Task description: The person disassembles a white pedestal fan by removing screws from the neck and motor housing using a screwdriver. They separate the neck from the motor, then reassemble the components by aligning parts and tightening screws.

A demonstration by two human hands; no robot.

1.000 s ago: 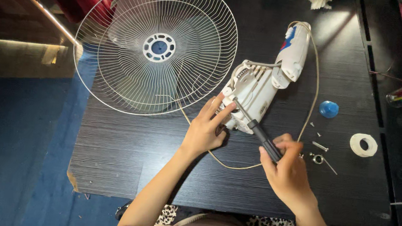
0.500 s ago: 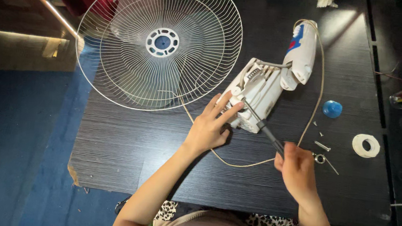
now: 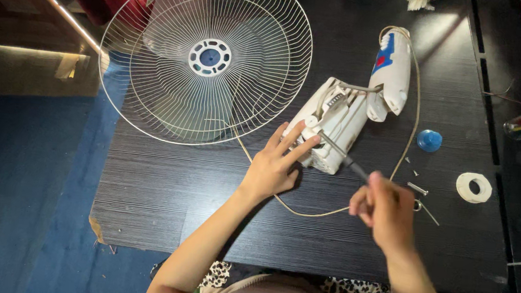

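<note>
Now, head view: my left hand [image 3: 274, 167], fingers spread, steadies the fan housing [image 3: 333, 123] mid-table. My right hand [image 3: 387, 209] has slid back along the screwdriver [image 3: 343, 157], gripping its handle; tip stays seated, so unscrewing continues.

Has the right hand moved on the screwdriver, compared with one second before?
Yes. The right hand has slid back toward the person, away from the white fan housing; more of the screwdriver shaft shows.

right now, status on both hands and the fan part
Left hand steadies white fan housing, fingers spread. Right hand grips screwdriver, tip at housing. Loose screws beside right hand.
</note>
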